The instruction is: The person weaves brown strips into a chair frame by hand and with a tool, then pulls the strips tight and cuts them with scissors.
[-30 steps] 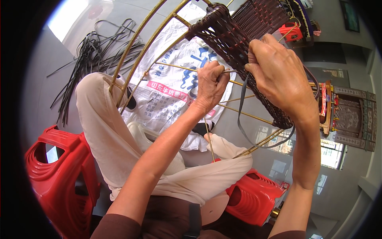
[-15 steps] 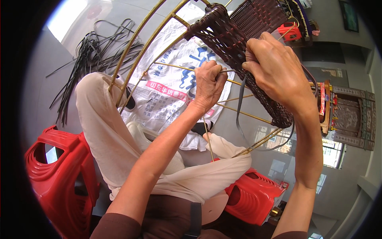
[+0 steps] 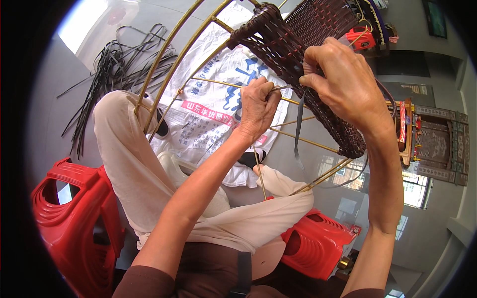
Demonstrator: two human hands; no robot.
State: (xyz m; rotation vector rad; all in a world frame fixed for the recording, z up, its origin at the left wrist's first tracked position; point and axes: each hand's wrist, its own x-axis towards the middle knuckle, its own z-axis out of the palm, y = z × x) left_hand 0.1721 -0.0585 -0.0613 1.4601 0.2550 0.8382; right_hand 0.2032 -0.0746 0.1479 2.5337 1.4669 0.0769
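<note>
A brown woven seat of dark strips [image 3: 278, 42] stretches over a brass-coloured metal frame [image 3: 191, 31] that leans across my legs. My left hand [image 3: 258, 107] is closed in a fist on a thin grey pointed tool [image 3: 282, 88], its tip close to the weave's near edge. Over the right side of the weave, my right hand [image 3: 345, 84] is curled, thumb against the bent forefinger; what it pinches is hidden. A loose dark strip [image 3: 297, 134] hangs from the weave between my hands and loops down to the right.
A heap of dark strips [image 3: 117, 69] lies on the floor at the far left. A white printed sack [image 3: 198, 119] is spread under the frame. Red plastic stools stand at left [image 3: 64, 223] and right [image 3: 318, 243]. Farther off is a carved cabinet [image 3: 439, 144].
My right hand has shifted slightly left and up. The grey tool's tip now shows apart from the right hand, and the hanging strip has swung a little.
</note>
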